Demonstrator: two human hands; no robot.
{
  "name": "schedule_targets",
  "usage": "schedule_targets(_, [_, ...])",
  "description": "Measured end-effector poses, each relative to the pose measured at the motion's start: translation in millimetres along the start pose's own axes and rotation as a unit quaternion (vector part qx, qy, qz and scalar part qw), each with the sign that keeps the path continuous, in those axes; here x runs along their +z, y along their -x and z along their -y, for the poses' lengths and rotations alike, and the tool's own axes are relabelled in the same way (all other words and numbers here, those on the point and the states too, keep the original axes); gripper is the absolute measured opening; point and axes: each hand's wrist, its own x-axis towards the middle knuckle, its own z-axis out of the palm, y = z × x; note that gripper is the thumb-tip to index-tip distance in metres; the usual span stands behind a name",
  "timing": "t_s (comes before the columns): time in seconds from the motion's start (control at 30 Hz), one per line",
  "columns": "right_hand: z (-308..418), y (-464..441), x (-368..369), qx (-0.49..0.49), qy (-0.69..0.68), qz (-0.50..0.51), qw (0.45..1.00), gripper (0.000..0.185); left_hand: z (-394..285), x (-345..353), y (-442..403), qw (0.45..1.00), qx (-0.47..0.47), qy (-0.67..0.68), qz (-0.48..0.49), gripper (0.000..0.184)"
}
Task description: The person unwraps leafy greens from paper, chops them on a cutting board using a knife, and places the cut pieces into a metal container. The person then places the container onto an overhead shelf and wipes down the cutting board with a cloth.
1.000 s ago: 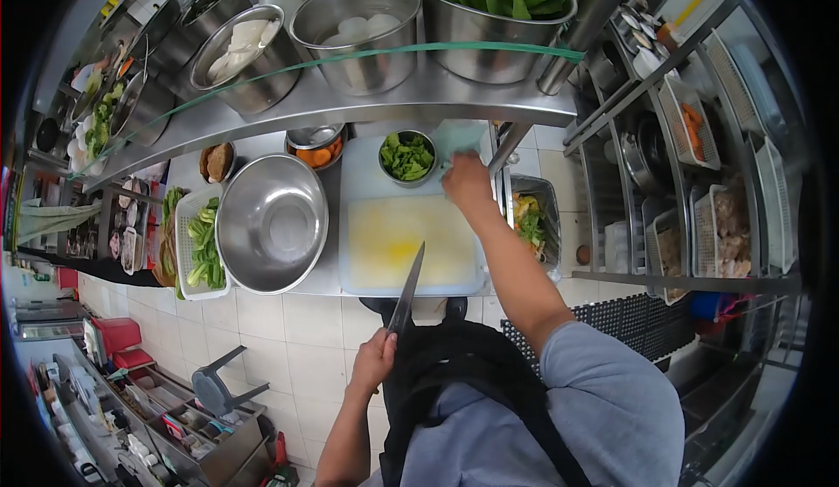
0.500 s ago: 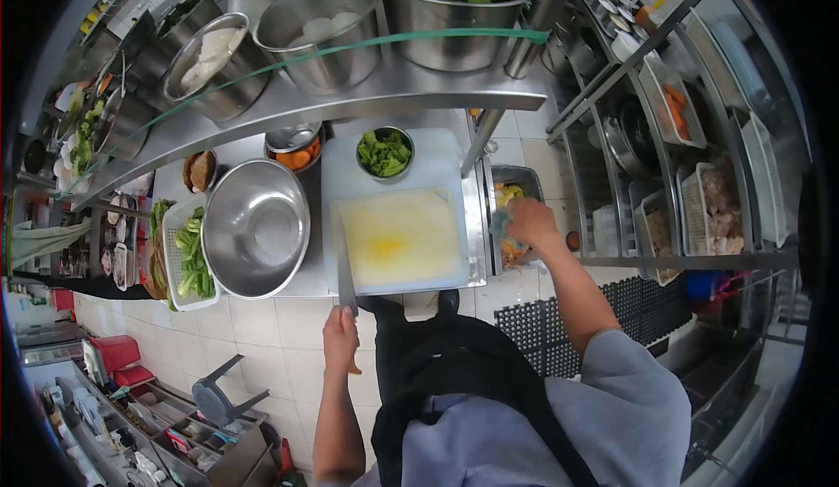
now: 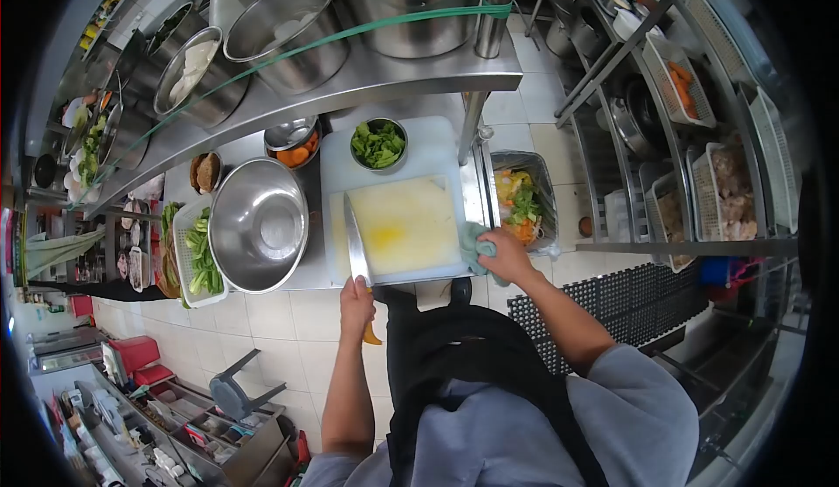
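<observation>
Cloth bunched in the fingers, a kitchen worker's right hand is at the near right corner of the steel tabletop, having moved from above the scraps in the lined bin half a second earlier. The shift brings the cloth back to the edge of the pale board, within easy reach of its surface; whether the two touch cannot be told. The left hand, closed around the knife near the base of its blade, holds it at the near edge, the orange handle end showing below the palm and the tip pointing away from the body. The blade reaches over the left side of the yellow board, which has a brighter yellow stain near its middle. Beyond it, a small bowl of cut greens sits on the pale board; a large bowl stands to the left.
</observation>
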Motion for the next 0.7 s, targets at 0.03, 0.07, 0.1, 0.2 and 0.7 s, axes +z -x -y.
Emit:
schedule_targets(0.03, [3.7,2.8,-1.1,-0.001,-0.002,0.002,1.000,0.044,-3.3,-5.5,-3.4,1.000,-0.026,-0.005,0.010,0.037])
schedule_targets(0.07, [7.6,5.8,-1.6,0.007,-0.028,-0.044,0.999,0.042,-4.0,-1.1,-4.9,1.000,-0.028,-0.005,0.008,0.037])
schedule_targets(0.1, [15.3,9.6,-3.0,0.015,-0.054,-0.087,0.995,0.041,0.0,6.4,-5.0,0.989,0.053,-0.127,0.056,0.037])
schedule_targets(0.2, [51.0,-15.2,-13.8,-0.040,-0.088,-0.163,0.982,0.040,17.3,10.8,-11.1,0.928,0.276,-0.239,0.074,0.037])
schedule_targets(0.7, [30.5,-46.7,53.2,0.024,0.041,-0.285,0.958,0.048,31.3,35.9,20.7,0.947,0.263,-0.184,0.004,0.039])
